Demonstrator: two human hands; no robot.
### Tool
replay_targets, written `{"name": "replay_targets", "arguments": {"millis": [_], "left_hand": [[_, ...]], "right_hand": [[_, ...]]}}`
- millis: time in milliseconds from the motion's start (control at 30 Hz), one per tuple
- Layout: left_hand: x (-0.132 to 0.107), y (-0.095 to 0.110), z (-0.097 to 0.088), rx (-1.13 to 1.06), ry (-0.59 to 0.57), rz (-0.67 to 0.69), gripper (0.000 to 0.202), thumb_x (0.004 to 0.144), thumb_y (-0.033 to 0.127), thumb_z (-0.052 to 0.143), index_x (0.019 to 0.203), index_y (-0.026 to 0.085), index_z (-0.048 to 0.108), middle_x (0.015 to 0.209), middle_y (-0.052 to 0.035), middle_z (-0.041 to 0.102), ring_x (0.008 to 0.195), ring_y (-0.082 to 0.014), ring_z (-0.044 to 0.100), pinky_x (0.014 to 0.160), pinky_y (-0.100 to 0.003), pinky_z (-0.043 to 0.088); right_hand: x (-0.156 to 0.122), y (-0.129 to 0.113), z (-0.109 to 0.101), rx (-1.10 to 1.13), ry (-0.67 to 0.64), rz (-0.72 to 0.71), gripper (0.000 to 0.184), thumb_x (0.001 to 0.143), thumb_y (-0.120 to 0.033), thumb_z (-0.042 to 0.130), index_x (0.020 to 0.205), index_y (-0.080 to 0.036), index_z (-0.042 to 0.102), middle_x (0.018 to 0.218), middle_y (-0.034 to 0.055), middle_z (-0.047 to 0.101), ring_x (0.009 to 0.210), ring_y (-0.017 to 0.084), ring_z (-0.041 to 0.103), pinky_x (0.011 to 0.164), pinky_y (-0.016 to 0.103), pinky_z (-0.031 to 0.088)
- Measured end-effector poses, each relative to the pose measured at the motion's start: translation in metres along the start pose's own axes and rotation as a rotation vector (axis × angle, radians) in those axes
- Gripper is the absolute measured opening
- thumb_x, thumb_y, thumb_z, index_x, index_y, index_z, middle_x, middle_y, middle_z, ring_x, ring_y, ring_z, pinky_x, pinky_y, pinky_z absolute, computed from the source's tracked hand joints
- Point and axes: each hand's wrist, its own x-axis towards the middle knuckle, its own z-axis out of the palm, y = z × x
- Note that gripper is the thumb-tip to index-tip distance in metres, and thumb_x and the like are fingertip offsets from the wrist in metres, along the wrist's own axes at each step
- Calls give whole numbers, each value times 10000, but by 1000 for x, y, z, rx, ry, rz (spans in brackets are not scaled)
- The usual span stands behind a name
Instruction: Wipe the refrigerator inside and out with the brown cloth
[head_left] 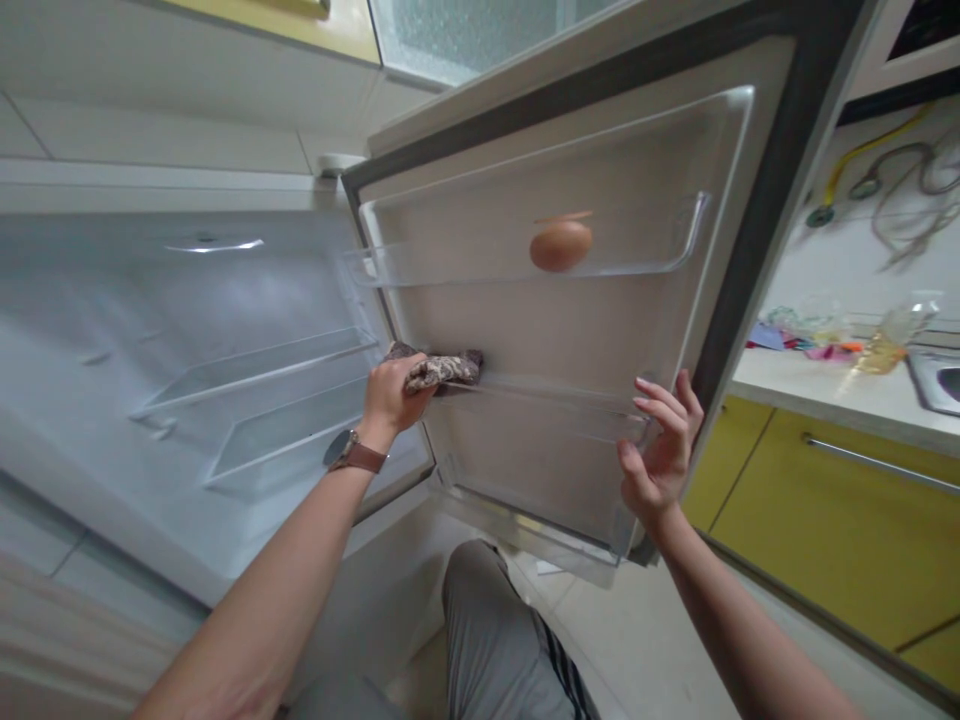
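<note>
Fridge door (540, 325) behind, cloth (442, 373) juts from the left grip (394, 393).

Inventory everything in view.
Fridge door: 1, white, centre
Door bins: 3, clear, door
Egg: 1, brown, upper bin
Cloth: 1, brown, middle bin
Fridge shelves: 2, clear, left
Counter: 1, white, right
Bottle: 1, clear, counter
Small items: several, mixed, counter
Metal unit: 1, silver, counter
Hoses: 2, yellow, grey, right
Cabinet fronts: several, yellow, right, top
Window: 1, pale, top
Watch: 1, brown-strapped, left wrist
Trousers: 1, grey, bottom
Left hand: 1, holding cloth
Right hand: 1, door edge
</note>
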Motion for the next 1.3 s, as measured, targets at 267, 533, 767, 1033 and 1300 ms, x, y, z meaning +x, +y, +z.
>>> {"name": "replay_targets", "arguments": {"millis": [267, 533, 767, 1033, 1300], "left_hand": [[0, 5, 1, -67, 10, -11, 277, 832, 493, 539, 734, 240, 590, 774, -82, 726, 807, -305, 721, 649, -330, 380], [-2, 10, 2, -112, 49, 21, 312, 846, 522, 508, 707, 243, 531, 733, -68, 687, 767, -283, 693, 662, -336, 394], [-5, 18, 3, -98, 66, 30, 316, 834, 547, 507, 723, 251, 526, 747, -79, 683, 792, -296, 681, 686, -356, 409], [-6, 24, 5, -56, 69, 53, 317, 852, 556, 496, 754, 255, 523, 766, -75, 682, 811, -289, 674, 708, -364, 409], [-10, 47, 8, -32, 54, 97, 281, 840, 510, 521, 865, 242, 600, 853, -91, 724, 878, -318, 687, 785, -398, 451]], "right_hand": [[1, -2, -2, 7, -11, 5, 406, 873, -375, 643, 1269, -284, 647, 1366, 54, 686, 1579, 373, 339, 1269, 719, 223], [0, -5, -2, 6, 1, 20, 386, 865, -383, 644, 1235, -272, 656, 1337, 48, 701, 1551, 383, 375, 1263, 719, 232], [0, -5, 0, 9, 18, 32, 391, 853, -391, 642, 1223, -265, 655, 1334, 51, 704, 1571, 372, 351, 1269, 712, 226], [0, -4, -1, 0, 7, 44, 378, 858, -403, 630, 1210, -263, 645, 1326, 52, 696, 1561, 370, 362, 1264, 705, 240], [1, -5, 1, 4, 31, 46, 370, 848, -415, 630, 1183, -260, 650, 1318, 48, 703, 1550, 385, 374, 1265, 713, 231]]}}
